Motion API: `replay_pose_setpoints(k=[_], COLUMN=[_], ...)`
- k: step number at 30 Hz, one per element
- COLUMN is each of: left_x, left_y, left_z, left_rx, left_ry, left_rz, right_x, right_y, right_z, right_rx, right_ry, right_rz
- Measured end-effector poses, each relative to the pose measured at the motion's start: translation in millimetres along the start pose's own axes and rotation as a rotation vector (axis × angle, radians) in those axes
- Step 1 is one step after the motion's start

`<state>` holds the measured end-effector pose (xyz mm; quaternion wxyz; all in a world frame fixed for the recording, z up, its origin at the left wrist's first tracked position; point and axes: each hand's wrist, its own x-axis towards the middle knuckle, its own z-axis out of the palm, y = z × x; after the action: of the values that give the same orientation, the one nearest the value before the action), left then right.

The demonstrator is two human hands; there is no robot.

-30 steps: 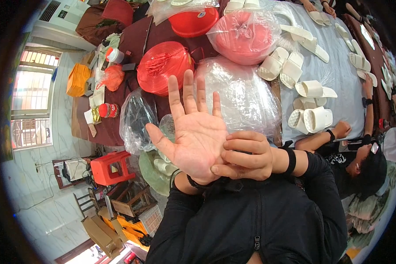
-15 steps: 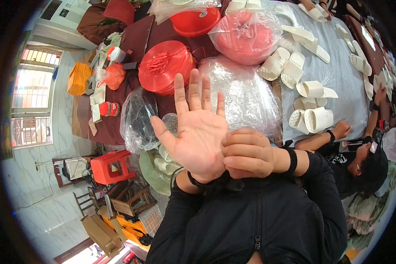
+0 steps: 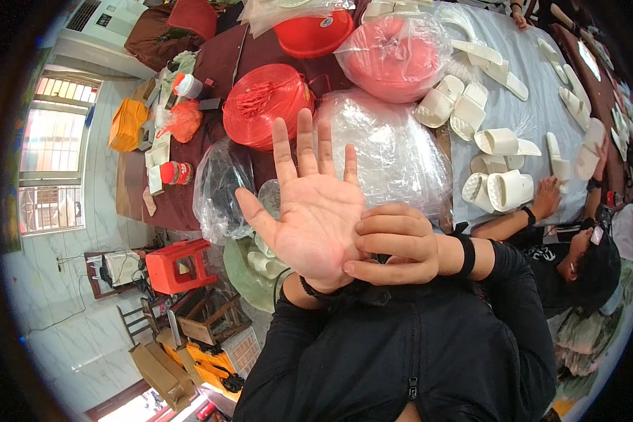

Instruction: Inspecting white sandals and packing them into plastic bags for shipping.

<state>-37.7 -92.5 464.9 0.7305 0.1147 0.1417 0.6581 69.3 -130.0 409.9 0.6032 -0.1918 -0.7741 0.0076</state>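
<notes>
Pale marbled wall [image 3: 70, 302] and a barred window [image 3: 58, 162] fill the left side. Next, on a dark red table [image 3: 218, 60], stands a jar [image 3: 176, 173] with a red lid; below the table's edge is a red stool [image 3: 179, 266]. A clear plastic bag [image 3: 221, 193] and a big roll of red twine [image 3: 266, 105] follow. Near the middle, the left hand [image 3: 316, 218] is held up, palm toward the camera, thumb and fingers spread wide, with nothing in it. A black band [image 3: 308, 288] circles its wrist. Beside it, the right hand [image 3: 397, 246] is curled against the heel of that palm; whether its fingers pinch anything cannot be told. Shiny clear bags [image 3: 383, 155] lie beyond both hands. Farther right, cream slippers [image 3: 508, 190] rest on a grey sheet [image 3: 541, 112], and a co-worker's hand [image 3: 547, 199] is near some of them.
</notes>
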Motion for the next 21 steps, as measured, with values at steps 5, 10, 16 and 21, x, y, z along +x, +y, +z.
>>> replay_pose_setpoints(k=[5,10,16,21], left_x=[-3,-2,-3,10], left_y=[3,0,2,-1], left_z=[1,2,-2,-25], left_rx=[-0.017,0.016,0.000,0.114], left_ry=[-0.024,-0.001,-0.049,-0.007], left_rz=[-0.020,0.023,-0.004,-0.056], right_x=[0,0,2,-6], right_y=[-2,-1,-5,7], right_z=[6,3,3,-2], right_rx=[-0.001,0.006,-0.054,-0.034], right_ry=[0.036,0.047,0.056,-0.111], right_rz=[-0.010,-0.004,-0.005,0.050])
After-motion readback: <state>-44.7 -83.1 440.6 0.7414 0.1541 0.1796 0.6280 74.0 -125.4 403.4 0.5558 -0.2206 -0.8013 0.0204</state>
